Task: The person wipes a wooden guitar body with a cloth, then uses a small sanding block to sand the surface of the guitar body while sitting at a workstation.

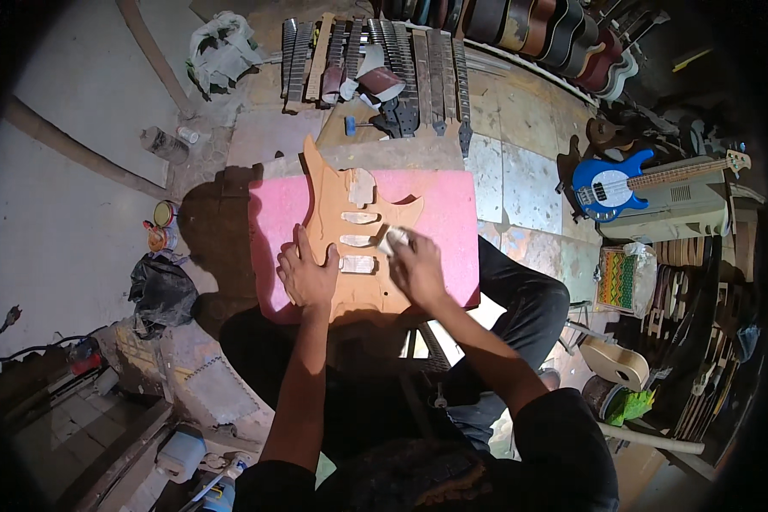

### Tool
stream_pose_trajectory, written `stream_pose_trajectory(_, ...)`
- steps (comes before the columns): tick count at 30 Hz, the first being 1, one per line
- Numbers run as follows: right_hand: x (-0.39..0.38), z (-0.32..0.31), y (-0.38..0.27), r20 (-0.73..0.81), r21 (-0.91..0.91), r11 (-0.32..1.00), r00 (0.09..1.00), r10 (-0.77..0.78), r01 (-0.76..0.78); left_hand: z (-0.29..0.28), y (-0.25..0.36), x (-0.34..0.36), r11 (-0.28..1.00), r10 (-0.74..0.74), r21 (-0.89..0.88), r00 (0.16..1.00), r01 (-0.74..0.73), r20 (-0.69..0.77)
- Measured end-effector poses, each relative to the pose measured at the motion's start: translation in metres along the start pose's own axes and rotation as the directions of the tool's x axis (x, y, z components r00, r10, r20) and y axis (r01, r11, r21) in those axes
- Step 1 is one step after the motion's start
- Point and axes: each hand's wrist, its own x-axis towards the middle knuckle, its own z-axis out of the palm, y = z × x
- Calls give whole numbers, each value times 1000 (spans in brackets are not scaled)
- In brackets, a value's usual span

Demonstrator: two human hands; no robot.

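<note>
From my end of the feed, the orange-tan, flat wooden guitar body with two pointed horns (324, 213) lay face up on a thick pink foam-like slab (448, 205) above the person's lap, its horns pointing away from them. The left hand (310, 271) rested on the body's left side, fingers a little apart and thumb reaching toward the lowest recess; I read it as steadying rather than gripping. The right hand (418, 267) had its fingers closed around a small, pale, folded-looking pad (392, 239), held at the body's right side beside the middle recesses. I could not tell what the pad was made of, though I judged it to be for rubbing the surface.

As for progress, the outline looked fully shaped, and the large pale upper pocket (361, 186) and three pale crosswise recesses below it were already there. I could not tell whether those were bare hollows or covered over. The face looked fairly even in colour, so I judged the surface work well advanced, but I could not make out how smooth it was. No neck, strings or metal parts were on it, so fitting seemed wholly undone. A row of dark fretted guitar necks (299, 60) lay well apart, beyond the slab.
</note>
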Motion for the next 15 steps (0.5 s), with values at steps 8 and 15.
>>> stream_pose_trajectory(8,4,12,5,-71,-59,982,982,173,-177,0,6,-2,1000,8,-7,1000,-8,27)
stream_pose_trajectory(15,59,-19,27,-94,-47,922,920,380,-385,2,4,-5,998,7,-63,999,-5,35)
